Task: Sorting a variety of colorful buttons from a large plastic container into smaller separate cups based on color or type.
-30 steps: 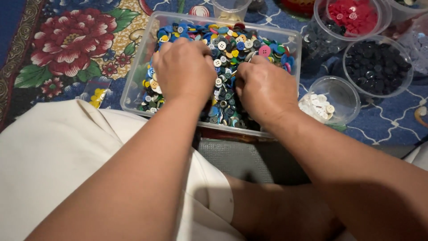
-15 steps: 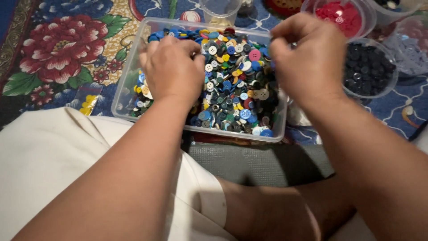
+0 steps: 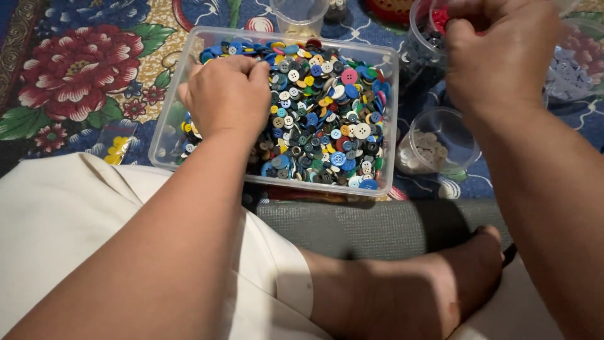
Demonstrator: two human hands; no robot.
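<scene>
the person sits on the floor with a clear plastic tub [image 3: 165, 135] in front of the knees, heaped with mixed buttons [image 3: 327, 119] in blue, yellow, white, pink and dark shades. the left hand [image 3: 228, 94] rests knuckles-up on the left part of the heap, fingers curled down into the buttons; whether they pinch any i cannot tell, the fingertips are buried. the right hand [image 3: 500, 60] is up and away from the tub, to its right, hovering over a round clear cup with red buttons [image 3: 440, 19], fingers bunched in a loose fist; what they hold is hidden. just below that hand stands a small clear cup of white buttons [image 3: 434, 146], beside the tub's right wall. another clear cup [image 3: 301, 16] stands behind the tub. everything sits on a flowered cloth [image 3: 75, 69], red blooms on blue. a bare foot [image 3: 415, 289] lies on a grey mat [image 3: 371, 226] near the tub's front edge.
</scene>
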